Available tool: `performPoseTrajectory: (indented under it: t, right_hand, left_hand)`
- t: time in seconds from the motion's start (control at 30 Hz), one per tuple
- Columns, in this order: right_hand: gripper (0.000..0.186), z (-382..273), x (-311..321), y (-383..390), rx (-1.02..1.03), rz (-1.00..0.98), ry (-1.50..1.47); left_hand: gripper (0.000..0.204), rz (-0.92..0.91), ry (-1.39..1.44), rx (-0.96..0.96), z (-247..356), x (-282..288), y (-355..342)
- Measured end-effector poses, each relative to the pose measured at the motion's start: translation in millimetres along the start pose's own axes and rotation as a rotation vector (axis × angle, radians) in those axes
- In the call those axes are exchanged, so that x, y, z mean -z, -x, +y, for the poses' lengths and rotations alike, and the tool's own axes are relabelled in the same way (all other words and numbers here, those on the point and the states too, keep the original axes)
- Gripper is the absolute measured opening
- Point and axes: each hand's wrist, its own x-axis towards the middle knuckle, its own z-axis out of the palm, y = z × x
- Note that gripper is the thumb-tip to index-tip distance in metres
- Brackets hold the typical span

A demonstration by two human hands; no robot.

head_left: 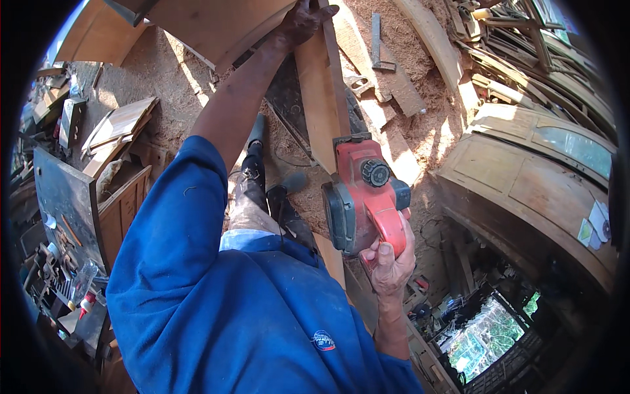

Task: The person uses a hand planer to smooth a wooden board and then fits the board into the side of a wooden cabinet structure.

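Note:
My right hand [392, 266] is wrapped round the rear handle of a red and black electric planer [357, 197], which has a black knob on top. The planer lies over a long wooden board [318, 98] running away from me. At the far end of that board, my left hand [303, 25] reaches out with the arm stretched. Its thumb or a finger points right, over the board's edge, and the hand seems to rest on the board. Shade hides how its other fingers are bent. Under the board is a dark support [289, 98], partly covered.
Wood shavings [430, 141] cover the ground. A handsaw [357, 84] and a try square [377, 46] lie right of the board. Wooden door panels [505, 171] stand at right, with stacked timber [525, 72] behind. A dark panel [62, 197] and clutter stand at left.

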Motion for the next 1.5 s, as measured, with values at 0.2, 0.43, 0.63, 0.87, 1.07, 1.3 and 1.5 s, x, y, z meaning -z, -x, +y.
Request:
performPoseTrajectory:
  t: [0.2, 0.43, 0.63, 0.87, 1.07, 1.3, 1.5]
  right_hand:
    - [0.072, -9, -5, -17, -0.046, -0.03, -0.003]
    - [0.067, -15, -11, -29, -0.004, -0.011, 0.021]
    - [0.074, -15, -17, -37, -0.028, 0.0, -0.009]
    - [0.061, -35, -35, -66, 0.042, -0.014, 0.034]
    - [0.06, -44, -45, -86, 0.046, 0.01, 0.019]
    - [0.059, -60, -68, -112, 0.064, -0.01, 0.067]
    - [0.057, -71, -82, -128, 0.038, 0.048, 0.052]
  left_hand:
    - [0.041, 0.067, -0.003, -0.09, 10, -30, 5]
    - [0.04, -0.37, 0.936, 0.575, 59, -135, 33]
    - [0.044, -0.477, 0.964, 0.681, 94, -157, 41]
    - [0.041, -0.409, 0.746, 0.644, 102, -194, 62]
    - [0.056, -0.265, 1.421, 1.045, 110, -161, 34]
    - [0.08, -0.415, 1.619, 1.374, 75, -121, 19]
    - [0.082, -0.432, 1.712, 1.426, 68, -96, 12]
